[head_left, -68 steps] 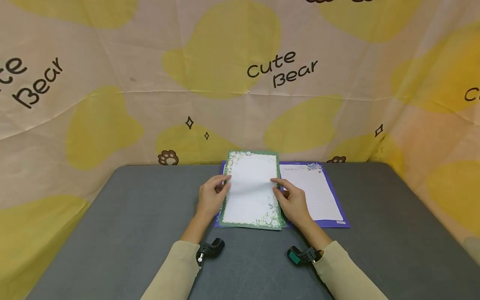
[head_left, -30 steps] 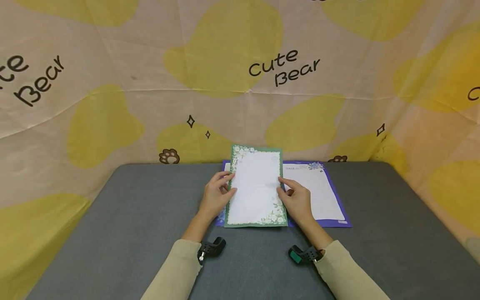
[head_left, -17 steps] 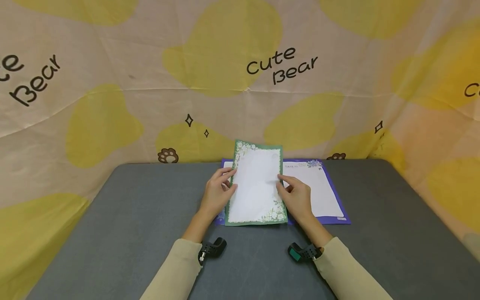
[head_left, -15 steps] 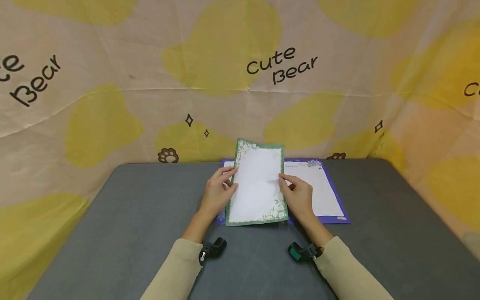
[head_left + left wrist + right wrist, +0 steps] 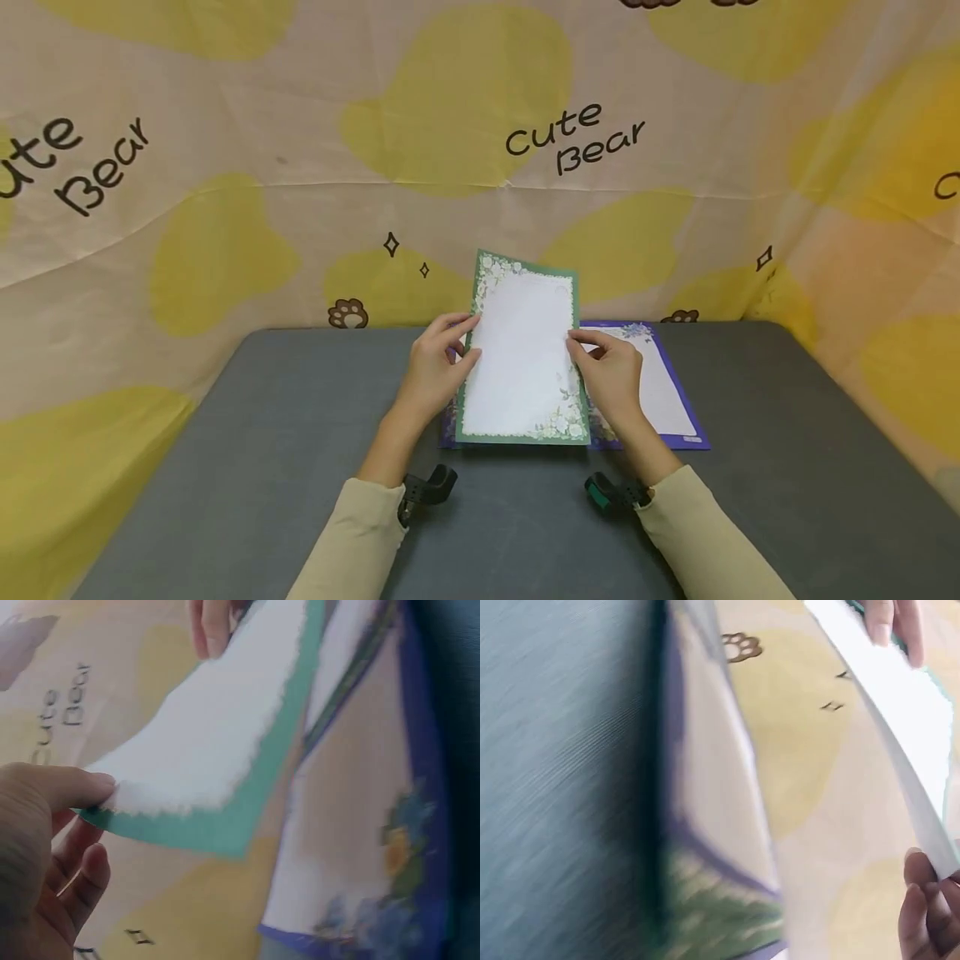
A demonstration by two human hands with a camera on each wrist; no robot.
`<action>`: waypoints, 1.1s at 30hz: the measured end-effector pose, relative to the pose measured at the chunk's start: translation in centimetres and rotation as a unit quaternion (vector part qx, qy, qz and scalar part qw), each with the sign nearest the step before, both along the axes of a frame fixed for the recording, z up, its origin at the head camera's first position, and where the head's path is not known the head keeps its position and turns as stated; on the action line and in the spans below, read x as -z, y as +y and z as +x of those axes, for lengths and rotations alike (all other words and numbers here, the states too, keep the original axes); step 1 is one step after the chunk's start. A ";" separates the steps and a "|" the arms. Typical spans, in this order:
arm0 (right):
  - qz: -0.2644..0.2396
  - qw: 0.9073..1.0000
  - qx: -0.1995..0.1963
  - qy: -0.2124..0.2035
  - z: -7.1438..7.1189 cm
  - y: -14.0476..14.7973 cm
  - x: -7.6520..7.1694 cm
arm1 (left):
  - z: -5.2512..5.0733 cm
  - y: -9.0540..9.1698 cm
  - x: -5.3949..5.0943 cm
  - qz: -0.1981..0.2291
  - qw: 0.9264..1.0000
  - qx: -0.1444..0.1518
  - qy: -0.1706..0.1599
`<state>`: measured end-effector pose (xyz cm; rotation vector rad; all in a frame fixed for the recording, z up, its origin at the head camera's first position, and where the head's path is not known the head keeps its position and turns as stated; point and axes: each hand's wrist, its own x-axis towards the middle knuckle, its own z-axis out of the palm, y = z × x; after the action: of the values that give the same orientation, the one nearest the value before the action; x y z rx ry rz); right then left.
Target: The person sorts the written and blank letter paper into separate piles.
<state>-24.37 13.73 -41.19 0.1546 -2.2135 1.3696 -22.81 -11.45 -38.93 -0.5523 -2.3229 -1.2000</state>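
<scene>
Centrally, one green-bordered sheet (image 5: 521, 358) is held between the two hands, its long axis pointed away from the person, its far end tilted up before one patterned cloth (image 5: 225, 125). Its left edge is pinched by the left hand (image 5: 437, 368), its right edge by the right hand (image 5: 612, 377); the hands are parted by the sheet, neither being clearly nearer. Beneath, apart from the sheet, purple-bordered paper (image 5: 663, 392) is laid on one grey table (image 5: 300, 400); its leaves, partly covered and blurred in the wrist views, cannot be reliably counted. Also listed: black wrist devices (image 5: 432, 487), two; pale sleeves (image 5: 352, 533), two.
</scene>
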 end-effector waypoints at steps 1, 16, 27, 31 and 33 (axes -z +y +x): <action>0.001 1.000 -0.005 -0.004 0.0 -0.3 -0.4 | 0.1 -0.3 -0.4 0.005 1.000 -0.002 -0.007; 0.020 0.990 -0.125 -0.062 0.2 -6.1 -7.8 | 2.0 -5.8 -5.3 0.047 0.994 -0.095 -0.029; 0.084 0.971 -0.213 -0.073 0.6 -8.2 -9.0 | 2.5 -8.7 -5.7 0.034 0.988 -0.149 -0.029; 0.077 0.970 -0.221 -0.062 0.3 -9.1 -8.1 | 2.7 -9.7 -5.9 0.015 0.985 -0.167 -0.042; 0.076 0.970 -0.220 -0.064 0.0 -9.5 -7.6 | 2.7 -10.1 -5.8 0.005 0.984 -0.173 -0.050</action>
<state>-24.37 4.21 -33.64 0.6644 -2.4941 1.4613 -20.11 -21.54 -33.11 -0.0779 -2.3700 -1.0915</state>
